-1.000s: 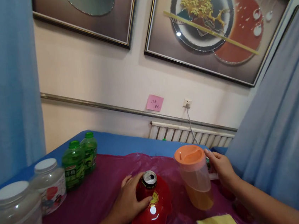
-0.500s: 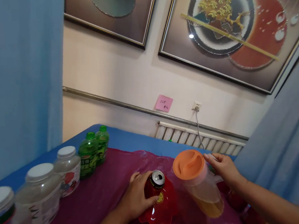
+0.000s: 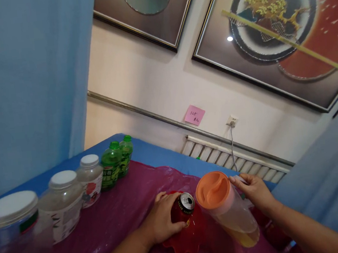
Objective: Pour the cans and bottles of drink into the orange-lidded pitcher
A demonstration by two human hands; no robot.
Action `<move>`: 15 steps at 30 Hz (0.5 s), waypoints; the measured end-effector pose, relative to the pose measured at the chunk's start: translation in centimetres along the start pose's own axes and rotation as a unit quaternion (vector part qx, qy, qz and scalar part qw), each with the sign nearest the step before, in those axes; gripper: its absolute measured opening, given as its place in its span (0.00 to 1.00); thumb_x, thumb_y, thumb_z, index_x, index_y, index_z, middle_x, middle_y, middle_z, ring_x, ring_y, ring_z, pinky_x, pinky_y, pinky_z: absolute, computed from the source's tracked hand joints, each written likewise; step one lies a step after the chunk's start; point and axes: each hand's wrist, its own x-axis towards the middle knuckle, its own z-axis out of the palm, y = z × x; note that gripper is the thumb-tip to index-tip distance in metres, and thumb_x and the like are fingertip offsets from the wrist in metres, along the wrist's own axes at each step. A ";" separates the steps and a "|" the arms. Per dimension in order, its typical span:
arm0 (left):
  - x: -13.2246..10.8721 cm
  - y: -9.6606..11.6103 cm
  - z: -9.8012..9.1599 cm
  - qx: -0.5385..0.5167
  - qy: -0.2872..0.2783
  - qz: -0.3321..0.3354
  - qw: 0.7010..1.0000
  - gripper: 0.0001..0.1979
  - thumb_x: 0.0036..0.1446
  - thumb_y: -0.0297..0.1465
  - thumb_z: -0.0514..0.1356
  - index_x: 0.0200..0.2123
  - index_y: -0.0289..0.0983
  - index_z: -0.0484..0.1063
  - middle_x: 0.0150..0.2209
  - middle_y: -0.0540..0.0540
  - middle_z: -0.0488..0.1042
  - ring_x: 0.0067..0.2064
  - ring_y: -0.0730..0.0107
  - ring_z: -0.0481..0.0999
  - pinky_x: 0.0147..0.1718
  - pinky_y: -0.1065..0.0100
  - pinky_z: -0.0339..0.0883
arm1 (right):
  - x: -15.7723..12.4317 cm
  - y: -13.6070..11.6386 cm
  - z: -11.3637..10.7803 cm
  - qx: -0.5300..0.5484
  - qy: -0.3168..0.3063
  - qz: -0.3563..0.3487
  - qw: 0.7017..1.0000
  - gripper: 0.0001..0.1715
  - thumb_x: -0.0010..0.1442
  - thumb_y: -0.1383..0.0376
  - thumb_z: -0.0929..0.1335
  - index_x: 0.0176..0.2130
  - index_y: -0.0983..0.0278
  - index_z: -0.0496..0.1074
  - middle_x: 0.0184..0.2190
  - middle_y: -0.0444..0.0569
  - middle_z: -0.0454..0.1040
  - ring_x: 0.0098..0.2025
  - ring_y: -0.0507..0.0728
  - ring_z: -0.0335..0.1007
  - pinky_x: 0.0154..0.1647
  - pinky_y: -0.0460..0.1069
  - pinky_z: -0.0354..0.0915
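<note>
My left hand (image 3: 164,219) is wrapped around a dark red drink can (image 3: 180,213), its opened top facing up. The can is over a red wavy-edged dish (image 3: 185,241); whether its base touches the dish is hidden. To its right, my right hand (image 3: 256,192) grips the handle of a clear plastic pitcher (image 3: 236,220) with an orange lid (image 3: 213,190). Tilted toward the can, the pitcher holds some yellowish liquid near its bottom. Its lid is close to the can's top but apart from it, and no stream of liquid shows.
Clear jars with white lids (image 3: 65,205) and two green bottles (image 3: 112,164) line the left side. Purple plastic sheeting (image 3: 121,220) covers part of the blue table (image 3: 154,154). Red cans (image 3: 273,234) stand under my right arm. Blue curtains (image 3: 31,84) hang on both sides.
The pitcher leans a little further toward the can in my left hand. My camera view has shifted, so the jars and wall sit further right. Both hands keep their hold.
</note>
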 end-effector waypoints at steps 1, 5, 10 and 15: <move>0.0 0.0 0.0 -0.002 0.001 -0.001 1.000 0.37 0.41 0.34 0.73 0.56 0.46 0.67 0.57 0.47 0.76 0.58 0.49 0.72 0.64 0.47 0.50 | 0.1 0.0 0.0 -0.004 0.001 -0.004 1.000 0.34 0.53 0.37 0.68 0.20 0.59 0.55 0.20 0.38 0.48 0.24 0.50 0.44 0.22 0.46 0.46; 0.0 0.3 0.0 -0.006 0.002 -0.006 1.000 0.35 0.41 0.35 0.71 0.56 0.46 0.69 0.55 0.47 0.77 0.56 0.48 0.73 0.63 0.48 0.52 | 0.4 -0.4 0.0 -0.016 0.000 -0.017 1.000 0.34 0.53 0.38 0.69 0.20 0.59 0.53 0.20 0.38 0.47 0.25 0.50 0.44 0.24 0.47 0.46; -0.1 1.0 -0.4 -0.008 -0.007 -0.008 1.000 0.34 0.42 0.37 0.71 0.55 0.47 0.70 0.53 0.48 0.78 0.56 0.49 0.74 0.63 0.48 0.53 | 0.6 -0.9 -0.2 -0.036 -0.008 -0.027 0.999 0.33 0.53 0.40 0.70 0.20 0.59 0.52 0.21 0.38 0.46 0.25 0.50 0.43 0.24 0.47 0.44; -0.1 0.8 -0.2 -0.008 -0.008 -0.009 1.000 0.33 0.42 0.37 0.71 0.54 0.46 0.71 0.53 0.47 0.78 0.55 0.49 0.74 0.62 0.50 0.53 | 0.7 -1.3 -0.2 -0.046 -0.015 -0.035 0.998 0.33 0.55 0.41 0.70 0.21 0.59 0.53 0.21 0.38 0.46 0.25 0.50 0.44 0.24 0.46 0.45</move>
